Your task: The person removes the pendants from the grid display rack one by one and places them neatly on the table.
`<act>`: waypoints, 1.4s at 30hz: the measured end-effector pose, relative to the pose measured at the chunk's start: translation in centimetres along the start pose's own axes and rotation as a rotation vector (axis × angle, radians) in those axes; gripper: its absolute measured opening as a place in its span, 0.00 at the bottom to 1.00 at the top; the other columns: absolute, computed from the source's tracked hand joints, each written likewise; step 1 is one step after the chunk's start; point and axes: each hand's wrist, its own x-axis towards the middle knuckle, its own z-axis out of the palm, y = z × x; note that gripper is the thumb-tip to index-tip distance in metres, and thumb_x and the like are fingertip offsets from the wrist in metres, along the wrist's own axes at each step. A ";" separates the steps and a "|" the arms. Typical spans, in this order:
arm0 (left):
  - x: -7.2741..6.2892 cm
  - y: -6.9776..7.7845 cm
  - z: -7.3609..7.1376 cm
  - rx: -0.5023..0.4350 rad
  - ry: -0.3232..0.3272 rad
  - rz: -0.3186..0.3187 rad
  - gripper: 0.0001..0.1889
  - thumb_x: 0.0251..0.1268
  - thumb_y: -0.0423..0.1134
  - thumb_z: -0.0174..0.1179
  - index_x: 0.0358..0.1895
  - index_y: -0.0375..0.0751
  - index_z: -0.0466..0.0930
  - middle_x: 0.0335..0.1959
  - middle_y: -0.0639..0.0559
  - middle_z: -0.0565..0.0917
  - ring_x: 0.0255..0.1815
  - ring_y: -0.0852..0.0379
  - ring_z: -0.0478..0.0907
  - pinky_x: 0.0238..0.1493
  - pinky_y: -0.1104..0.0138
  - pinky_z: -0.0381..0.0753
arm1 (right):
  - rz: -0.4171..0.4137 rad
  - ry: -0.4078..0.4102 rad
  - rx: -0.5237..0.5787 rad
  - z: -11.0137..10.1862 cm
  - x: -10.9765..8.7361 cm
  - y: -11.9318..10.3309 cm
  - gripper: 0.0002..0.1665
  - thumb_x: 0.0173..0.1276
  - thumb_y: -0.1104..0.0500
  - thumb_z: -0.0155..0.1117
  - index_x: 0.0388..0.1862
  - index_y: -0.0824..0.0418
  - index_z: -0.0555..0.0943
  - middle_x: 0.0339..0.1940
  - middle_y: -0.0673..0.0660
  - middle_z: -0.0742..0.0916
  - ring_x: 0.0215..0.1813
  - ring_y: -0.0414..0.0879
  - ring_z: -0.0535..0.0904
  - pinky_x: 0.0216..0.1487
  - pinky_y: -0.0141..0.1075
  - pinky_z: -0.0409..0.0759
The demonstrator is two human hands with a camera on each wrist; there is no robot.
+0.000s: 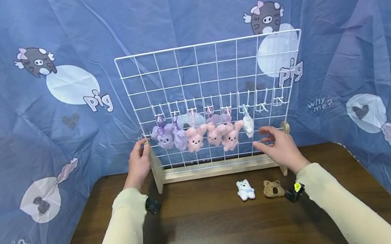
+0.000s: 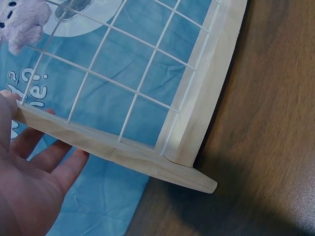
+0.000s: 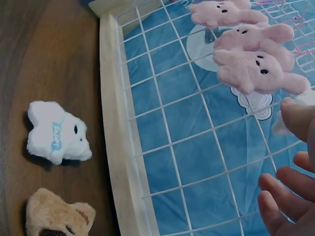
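Note:
A white wire grid rack (image 1: 208,71) stands on a wooden base (image 1: 223,169). My left hand (image 1: 139,164) grips its wooden side post (image 2: 123,150), thumb at the front and fingers behind. From the rack's hooks hang two purple plush keychains (image 1: 164,136), three pink bunny plush keychains (image 1: 196,138) and a white plush keychain (image 1: 248,125). My right hand (image 1: 278,146) is beside the white one, fingers spread and loosely bent, holding nothing. In the right wrist view its thumb overlaps that plush.
On the brown table (image 1: 208,237) before the base lie a white bear plush (image 1: 245,190) and a brown bear plush (image 1: 273,188). Two white hooks (image 1: 261,107) are at the rack's right. Blue printed cloth (image 1: 198,3) surrounds the table's back and sides.

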 end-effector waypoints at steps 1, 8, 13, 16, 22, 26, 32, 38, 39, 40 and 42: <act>0.0 0.0 0.0 0.000 0.001 0.001 0.19 0.87 0.44 0.47 0.72 0.46 0.73 0.64 0.33 0.81 0.57 0.42 0.74 0.56 0.54 0.72 | 0.001 0.009 0.012 0.0 0.0 -0.1 0.40 0.75 0.46 0.71 0.75 0.66 0.71 0.70 0.68 0.81 0.64 0.63 0.82 0.59 0.57 0.82; 0.0 -0.1 0.1 -0.004 -0.001 0.003 0.19 0.87 0.43 0.47 0.72 0.45 0.73 0.65 0.33 0.80 0.59 0.42 0.74 0.58 0.53 0.72 | -0.040 0.087 0.094 0.2 0.5 -0.4 0.40 0.74 0.47 0.72 0.74 0.67 0.72 0.72 0.67 0.79 0.65 0.63 0.81 0.61 0.56 0.82; 0.1 -0.1 0.1 0.000 0.011 0.010 0.19 0.87 0.43 0.47 0.71 0.45 0.74 0.62 0.33 0.81 0.54 0.43 0.75 0.51 0.58 0.73 | -0.067 0.118 0.132 0.2 1.0 -1.2 0.38 0.72 0.48 0.74 0.73 0.64 0.74 0.70 0.65 0.81 0.65 0.61 0.81 0.60 0.55 0.82; 0.1 -0.1 0.1 0.007 0.013 0.009 0.19 0.87 0.44 0.47 0.71 0.45 0.74 0.61 0.33 0.82 0.51 0.44 0.75 0.47 0.61 0.74 | -0.076 0.117 0.136 0.3 1.3 -1.6 0.38 0.71 0.48 0.75 0.73 0.63 0.75 0.70 0.65 0.81 0.64 0.60 0.82 0.60 0.53 0.83; 0.3 0.1 0.2 0.002 0.008 0.016 0.19 0.87 0.43 0.47 0.71 0.44 0.74 0.61 0.33 0.82 0.50 0.45 0.75 0.45 0.62 0.73 | -0.079 0.113 0.121 0.1 1.8 -2.2 0.40 0.70 0.49 0.76 0.74 0.63 0.74 0.70 0.65 0.81 0.64 0.61 0.82 0.60 0.52 0.83; 0.4 0.2 0.2 0.000 0.015 0.030 0.18 0.87 0.41 0.47 0.71 0.43 0.74 0.61 0.32 0.82 0.52 0.45 0.76 0.47 0.62 0.73 | -0.078 0.116 0.134 -0.1 2.1 -2.5 0.39 0.70 0.51 0.77 0.74 0.64 0.73 0.71 0.65 0.80 0.64 0.61 0.81 0.60 0.53 0.83; 0.5 0.4 0.3 -0.008 0.003 0.024 0.18 0.87 0.42 0.47 0.71 0.44 0.73 0.63 0.33 0.81 0.55 0.44 0.75 0.50 0.59 0.74 | -0.070 0.121 0.100 -0.5 2.2 -3.1 0.41 0.71 0.50 0.76 0.77 0.60 0.71 0.72 0.62 0.80 0.58 0.58 0.84 0.50 0.52 0.85; 0.2 0.1 0.0 -0.014 -0.005 0.000 0.19 0.88 0.43 0.46 0.72 0.44 0.73 0.64 0.33 0.80 0.58 0.42 0.75 0.54 0.56 0.74 | -0.098 0.098 0.072 0.1 2.2 -3.4 0.45 0.71 0.49 0.75 0.81 0.58 0.67 0.75 0.63 0.78 0.46 0.51 0.83 0.38 0.40 0.80; 0.1 0.0 0.0 -0.010 -0.005 -0.002 0.19 0.88 0.43 0.46 0.72 0.44 0.72 0.64 0.33 0.80 0.57 0.43 0.75 0.53 0.57 0.74 | -0.099 0.100 0.072 0.2 2.2 -3.4 0.45 0.71 0.49 0.75 0.81 0.59 0.67 0.75 0.63 0.78 0.45 0.51 0.82 0.37 0.39 0.79; 0.0 0.0 0.0 -0.005 -0.006 -0.002 0.19 0.88 0.43 0.46 0.73 0.44 0.72 0.63 0.32 0.80 0.56 0.43 0.75 0.52 0.57 0.74 | -0.098 0.103 0.071 0.3 2.2 -3.4 0.44 0.71 0.50 0.75 0.80 0.59 0.67 0.74 0.64 0.78 0.44 0.51 0.81 0.37 0.40 0.78; 0.0 -0.1 0.0 0.004 -0.006 0.000 0.19 0.88 0.43 0.46 0.73 0.44 0.72 0.62 0.32 0.80 0.56 0.43 0.75 0.51 0.57 0.74 | -0.096 0.116 0.067 0.4 2.2 -3.5 0.43 0.71 0.51 0.76 0.79 0.59 0.69 0.73 0.64 0.80 0.43 0.51 0.80 0.38 0.41 0.77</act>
